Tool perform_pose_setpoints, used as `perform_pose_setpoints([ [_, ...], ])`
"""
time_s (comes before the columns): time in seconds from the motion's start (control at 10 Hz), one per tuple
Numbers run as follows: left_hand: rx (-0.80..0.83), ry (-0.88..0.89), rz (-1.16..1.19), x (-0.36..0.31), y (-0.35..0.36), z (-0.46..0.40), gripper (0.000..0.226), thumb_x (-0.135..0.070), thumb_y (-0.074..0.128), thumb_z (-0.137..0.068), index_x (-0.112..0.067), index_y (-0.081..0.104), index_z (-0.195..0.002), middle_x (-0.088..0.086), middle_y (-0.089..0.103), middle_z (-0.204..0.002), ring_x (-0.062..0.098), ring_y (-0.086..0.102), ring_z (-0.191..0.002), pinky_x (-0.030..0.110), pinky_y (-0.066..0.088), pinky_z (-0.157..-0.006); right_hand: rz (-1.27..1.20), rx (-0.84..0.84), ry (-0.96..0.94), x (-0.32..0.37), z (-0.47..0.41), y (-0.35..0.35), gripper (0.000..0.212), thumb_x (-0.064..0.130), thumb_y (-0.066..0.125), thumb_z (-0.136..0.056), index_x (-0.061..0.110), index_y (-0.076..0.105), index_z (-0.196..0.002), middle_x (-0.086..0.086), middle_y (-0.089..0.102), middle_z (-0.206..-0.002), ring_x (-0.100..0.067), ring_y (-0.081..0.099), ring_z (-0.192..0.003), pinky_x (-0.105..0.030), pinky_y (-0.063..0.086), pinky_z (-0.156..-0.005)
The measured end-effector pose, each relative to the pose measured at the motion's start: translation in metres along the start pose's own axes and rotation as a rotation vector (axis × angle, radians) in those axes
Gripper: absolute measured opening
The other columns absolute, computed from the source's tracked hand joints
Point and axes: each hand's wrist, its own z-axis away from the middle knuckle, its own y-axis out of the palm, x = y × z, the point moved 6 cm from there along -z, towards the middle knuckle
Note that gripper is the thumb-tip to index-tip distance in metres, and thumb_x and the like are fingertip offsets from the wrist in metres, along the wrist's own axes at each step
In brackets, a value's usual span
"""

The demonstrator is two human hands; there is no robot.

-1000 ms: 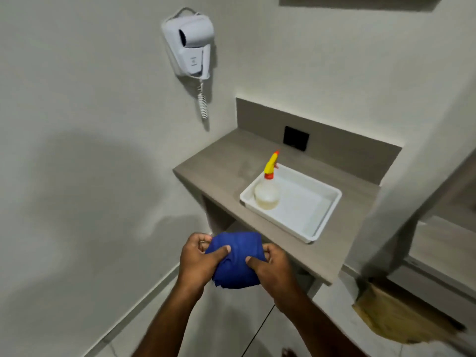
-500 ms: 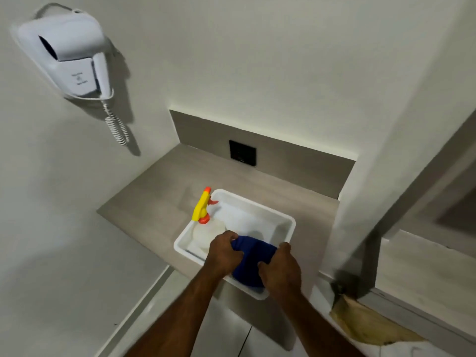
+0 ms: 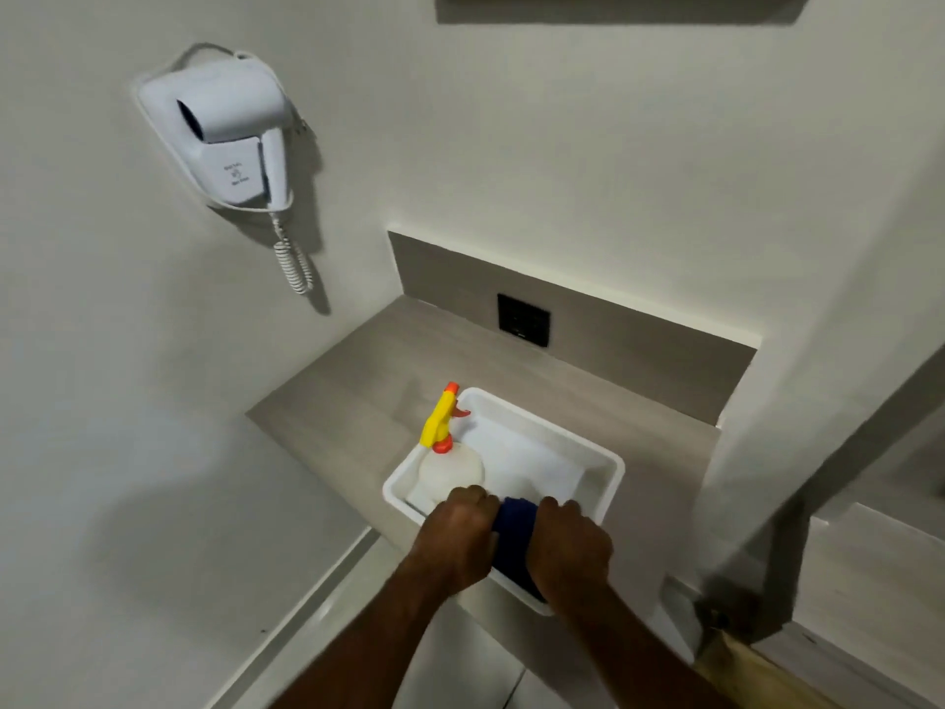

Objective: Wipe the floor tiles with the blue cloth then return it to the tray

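Blue cloth (image 3: 514, 542), bunched, sits low in the white tray's (image 3: 611, 483) near end, left hand (image 3: 456, 539) and right hand (image 3: 570, 550) both clenched on it, probably tucking it clear of the spray bottle (image 3: 447, 455).

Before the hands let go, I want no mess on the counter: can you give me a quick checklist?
1. Blue cloth inside the tray's walls: ok.
2. Cloth resting on the tray floor: cannot tell.
3. Left hand and right hand both gripping: ok.
4. Spray bottle upright, beside the left hand: ok.
5. Tray fully on the counter: not ok, its near corner overhangs.
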Motion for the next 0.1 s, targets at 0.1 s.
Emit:
perform_pose_setpoints([
  [0.1,-0.220,0.055,-0.145,0.0142,-0.0492,0.0275,0.038,-0.030,0.055,-0.087,-0.009,0.062,-0.118,0.014,0.066,-0.117,0.030,0.062,-0.105,0.037,0.048,-0.096,0.043,-0.184,-0.175,0.0475,0.0130,-0.0367,0.017,0.028,0.053,-0.093,0.021,0.059,-0.108,-0.003,0.062,-0.109,-0.022,0.065,-0.097,-0.032,0.050,-0.075],
])
